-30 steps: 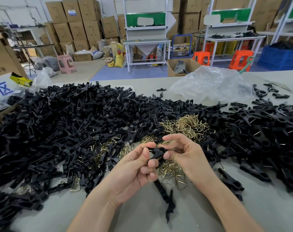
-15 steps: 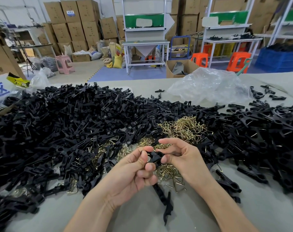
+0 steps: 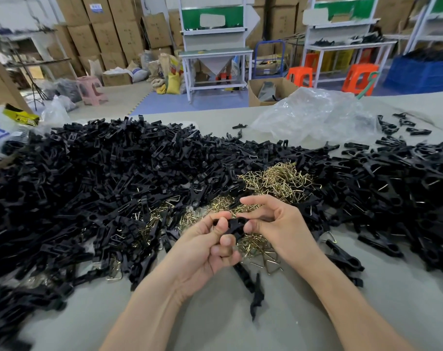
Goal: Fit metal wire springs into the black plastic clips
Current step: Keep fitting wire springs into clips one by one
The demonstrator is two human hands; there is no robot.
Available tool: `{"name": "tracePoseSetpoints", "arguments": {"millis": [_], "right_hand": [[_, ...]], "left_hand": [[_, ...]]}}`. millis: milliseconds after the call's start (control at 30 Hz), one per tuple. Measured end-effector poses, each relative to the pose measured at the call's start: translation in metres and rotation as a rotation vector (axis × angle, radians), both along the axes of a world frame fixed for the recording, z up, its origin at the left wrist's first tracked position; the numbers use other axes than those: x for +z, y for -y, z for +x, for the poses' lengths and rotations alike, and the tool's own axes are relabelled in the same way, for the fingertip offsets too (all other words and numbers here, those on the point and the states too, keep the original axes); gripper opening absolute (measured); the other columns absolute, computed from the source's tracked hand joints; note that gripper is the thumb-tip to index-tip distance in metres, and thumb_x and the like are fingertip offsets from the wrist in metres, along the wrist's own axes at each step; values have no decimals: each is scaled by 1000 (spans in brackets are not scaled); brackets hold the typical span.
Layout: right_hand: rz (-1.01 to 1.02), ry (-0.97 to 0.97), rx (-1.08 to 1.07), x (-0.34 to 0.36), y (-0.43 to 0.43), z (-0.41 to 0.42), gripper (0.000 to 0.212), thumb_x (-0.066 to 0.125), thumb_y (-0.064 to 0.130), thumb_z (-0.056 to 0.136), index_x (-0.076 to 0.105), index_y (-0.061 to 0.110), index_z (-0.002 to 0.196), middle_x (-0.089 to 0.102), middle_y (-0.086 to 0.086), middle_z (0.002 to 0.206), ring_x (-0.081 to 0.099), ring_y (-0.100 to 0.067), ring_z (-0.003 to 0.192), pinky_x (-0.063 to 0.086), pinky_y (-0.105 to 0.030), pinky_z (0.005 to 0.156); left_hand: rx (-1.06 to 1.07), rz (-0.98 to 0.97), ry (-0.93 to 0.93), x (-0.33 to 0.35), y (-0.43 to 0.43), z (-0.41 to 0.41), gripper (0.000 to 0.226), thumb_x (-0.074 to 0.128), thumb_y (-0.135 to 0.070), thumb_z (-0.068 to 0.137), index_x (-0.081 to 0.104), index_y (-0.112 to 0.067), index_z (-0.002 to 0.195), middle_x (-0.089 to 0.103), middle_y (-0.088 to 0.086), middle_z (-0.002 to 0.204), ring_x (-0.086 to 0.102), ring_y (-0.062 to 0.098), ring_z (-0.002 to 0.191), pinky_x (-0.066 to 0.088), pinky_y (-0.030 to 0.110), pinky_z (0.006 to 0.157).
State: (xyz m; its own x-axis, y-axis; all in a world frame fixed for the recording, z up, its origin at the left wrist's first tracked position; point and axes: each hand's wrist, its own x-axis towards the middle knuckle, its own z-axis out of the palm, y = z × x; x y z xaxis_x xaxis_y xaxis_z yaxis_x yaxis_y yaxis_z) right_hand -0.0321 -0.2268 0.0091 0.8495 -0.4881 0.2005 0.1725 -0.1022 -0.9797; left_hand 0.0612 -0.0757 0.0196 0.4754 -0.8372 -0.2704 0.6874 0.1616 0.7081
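Stacked brown cardboard boxes (image 3: 106,29) line the back wall of the workshop, with white workbenches (image 3: 215,50), orange plastic stools (image 3: 359,79) and a pink plastic stool (image 3: 91,89) on the floor in front of them. Closer to me, a pale grey table (image 3: 367,312) carries a broad heap of black plastic clips (image 3: 101,178) running from its left edge to its right, and a crumpled clear plastic bag (image 3: 316,117) lies at the far side. Tangled brass-coloured wire springs (image 3: 278,178) sit in a hollow in the middle of the heap. Just above the nearer springs the person's left hand (image 3: 205,249) and right hand (image 3: 278,229) meet: thumb and curled fingers of each pinch the same single black clip (image 3: 234,225) from opposite sides. Whether a spring sits in it I cannot tell. A few loose clip pieces (image 3: 257,295) lie on bare table below the hands.
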Motion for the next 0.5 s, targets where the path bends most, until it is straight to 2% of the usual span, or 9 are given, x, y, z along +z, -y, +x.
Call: {"name": "tracePoseSetpoints", "arguments": {"millis": [133,267,367,500], "right_hand": [[3,9,24,2,-3,1,43,73,-7,85,73,28,110,79,-4,93,74,-9,90,55,-18,82],[-50,-27,31,3,-5,1,46,74,2,88,69,32,123,76,2,106,71,-6,103,54,-22,94],[-54,-27,78,2,-9,-2,49,73,3,90,65,36,126,74,9,104,71,-6,96,55,-20,86],[-106,-31,70,3,-14,-3,50,72,6,92,63,43,125,67,13,92,66,-6,86,55,-21,82]], "left_hand": [[-6,-89,-28,0,0,0,23,65,-22,85,63,-14,106,53,2,64,42,5,42,57,31,58],[21,-66,45,-1,1,3,22,64,-26,85,71,-16,104,55,2,65,43,5,42,56,27,55],[42,-41,107,-3,0,7,25,64,-32,85,78,-21,102,54,-1,61,42,3,40,54,24,52],[97,9,176,-8,2,8,41,60,-42,89,73,-15,116,55,0,62,46,7,44,55,27,56]]}}
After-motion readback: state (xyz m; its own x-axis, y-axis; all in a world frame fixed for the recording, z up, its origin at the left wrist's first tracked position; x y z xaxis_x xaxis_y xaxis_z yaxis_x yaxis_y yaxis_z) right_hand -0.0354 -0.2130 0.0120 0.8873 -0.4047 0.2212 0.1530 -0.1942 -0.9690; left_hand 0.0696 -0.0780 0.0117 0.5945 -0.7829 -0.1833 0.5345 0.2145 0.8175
